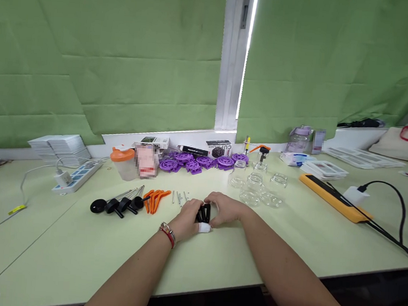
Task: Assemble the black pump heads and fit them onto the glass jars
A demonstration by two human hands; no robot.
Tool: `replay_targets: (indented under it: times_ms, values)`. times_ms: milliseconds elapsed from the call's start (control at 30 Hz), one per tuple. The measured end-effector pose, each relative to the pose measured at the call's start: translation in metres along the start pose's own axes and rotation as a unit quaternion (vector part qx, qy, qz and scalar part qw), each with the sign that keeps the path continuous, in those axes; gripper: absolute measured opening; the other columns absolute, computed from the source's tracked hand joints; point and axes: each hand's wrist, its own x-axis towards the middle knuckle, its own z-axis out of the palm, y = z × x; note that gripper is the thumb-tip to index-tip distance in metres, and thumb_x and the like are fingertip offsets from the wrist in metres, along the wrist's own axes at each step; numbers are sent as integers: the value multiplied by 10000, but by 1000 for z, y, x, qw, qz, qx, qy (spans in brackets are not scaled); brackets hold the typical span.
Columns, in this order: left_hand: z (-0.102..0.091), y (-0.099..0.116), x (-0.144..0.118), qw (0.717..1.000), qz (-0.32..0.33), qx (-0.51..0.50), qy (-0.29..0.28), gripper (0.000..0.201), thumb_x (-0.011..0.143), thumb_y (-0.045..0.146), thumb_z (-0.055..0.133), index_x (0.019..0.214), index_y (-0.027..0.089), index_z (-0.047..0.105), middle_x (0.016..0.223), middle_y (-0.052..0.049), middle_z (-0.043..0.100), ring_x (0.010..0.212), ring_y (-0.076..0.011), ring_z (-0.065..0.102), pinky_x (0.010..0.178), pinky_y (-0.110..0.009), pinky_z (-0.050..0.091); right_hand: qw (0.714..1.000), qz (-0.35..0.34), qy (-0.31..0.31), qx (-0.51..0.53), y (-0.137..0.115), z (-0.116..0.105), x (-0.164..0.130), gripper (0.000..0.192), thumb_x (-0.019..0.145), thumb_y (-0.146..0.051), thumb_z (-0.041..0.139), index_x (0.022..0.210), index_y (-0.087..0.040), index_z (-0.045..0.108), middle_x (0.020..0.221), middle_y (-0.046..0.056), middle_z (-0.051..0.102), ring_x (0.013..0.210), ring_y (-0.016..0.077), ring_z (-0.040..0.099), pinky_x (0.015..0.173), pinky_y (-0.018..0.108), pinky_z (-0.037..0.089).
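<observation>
Several small black plastic pieces (204, 213) stand side by side on the table between my two hands. My left hand (189, 217) is closed against their left side, its thumb wrapped in white at the tip. From the right my right hand (225, 208) curls around the same pieces, fingertips at their far side and thumb at the near side. Just beyond my left hand lie a few thin metal pins (179, 198). Further left are orange curved handles (155, 200) and black round parts with metal rods (124, 205).
Purple plastic parts (184, 159) line the back, near a cup holder box (219, 149). Clear glass jars (254, 179) stand behind my right hand. An orange-lidded shaker (122, 163) and a power strip (78, 176) are left; a yellow power strip (334, 198) with black cables lies right.
</observation>
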Motion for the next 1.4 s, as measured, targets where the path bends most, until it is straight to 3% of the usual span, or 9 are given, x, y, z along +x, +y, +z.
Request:
replay_targets:
  times_ms: [167, 300, 400, 567, 700, 833, 1067, 1200, 1400]
  values:
    - [-2, -5, -1, 998, -1, -52, 44, 543, 697, 356, 677, 1155, 155, 464, 1166, -146, 512, 1079, -267, 481, 922, -408, 402, 999, -21, -25, 29, -4, -2, -1, 906, 448, -384, 821, 1280, -222, 502, 1171, 84, 551, 1091, 289, 488, 899, 389, 411]
    - [-13, -9, -3, 983, -23, -93, 156, 381, 831, 345, 507, 1158, 158, 451, 1152, -132, 543, 1070, -221, 510, 939, -376, 394, 999, -29, -25, -1, -14, 1, 0, 1019, 500, -558, 774, 1369, -173, 407, 1296, 147, 474, 1197, 323, 403, 981, 442, 346]
    - [-24, -12, -6, 960, -49, -107, 252, 311, 870, 356, 427, 1113, 169, 482, 1090, -101, 582, 1001, -202, 545, 885, -345, 420, 996, -71, 1, -56, -29, 9, 1, 947, 579, -676, 672, 1356, -190, 436, 1310, 156, 469, 1209, 346, 379, 1002, 489, 294]
    - [-39, -17, -13, 939, -87, -94, 319, 276, 853, 336, 418, 1054, 184, 531, 1029, -64, 608, 939, -195, 563, 806, -303, 438, 986, -73, 42, -146, -51, 39, -1, 752, 782, -692, 427, 1369, -223, 421, 1312, 174, 473, 1170, 358, 415, 957, 536, 294]
    - [-40, -20, -12, 937, -82, -81, 329, 266, 858, 334, 408, 1032, 187, 545, 1000, -56, 615, 901, -191, 570, 786, -305, 442, 981, -44, 43, -187, -51, 57, -6, 626, 889, -610, 250, 1429, -299, 304, 1475, 134, 300, 1320, 391, 251, 1015, 610, 158]
    - [-39, -23, -11, 941, -76, -85, 318, 277, 872, 360, 396, 1026, 189, 549, 996, -61, 619, 880, -193, 573, 769, -311, 446, 982, -12, 13, -186, -47, 61, -10, 562, 936, -516, 146, 1448, -309, 249, 1520, 86, 229, 1358, 364, 207, 1043, 584, 152]
    - [-43, -24, -12, 933, -87, -72, 341, 258, 862, 356, 406, 977, 195, 571, 924, -40, 625, 836, -185, 572, 734, -298, 442, 980, 45, 42, -188, -30, 53, -12, 622, 935, -505, 138, 1457, -183, 244, 1515, 124, 236, 1380, 306, 193, 1091, 486, 151]
    - [-44, -26, -11, 928, -98, -98, 347, 258, 861, 377, 415, 956, 197, 574, 839, -22, 622, 788, -180, 573, 670, -280, 436, 974, 97, 57, -198, -8, 45, -6, 645, 923, -529, 161, 1461, -180, 226, 1537, 116, 168, 1392, 311, 153, 1092, 487, 141]
    - [-42, -30, -11, 930, -103, -100, 338, 256, 860, 373, 412, 946, 198, 579, 871, -24, 633, 779, -175, 569, 656, -274, 429, 961, 151, 76, -218, 23, 31, 12, 658, 912, -541, 156, 1463, -188, 228, 1561, 43, 50, 1401, 323, 110, 1083, 482, 167]
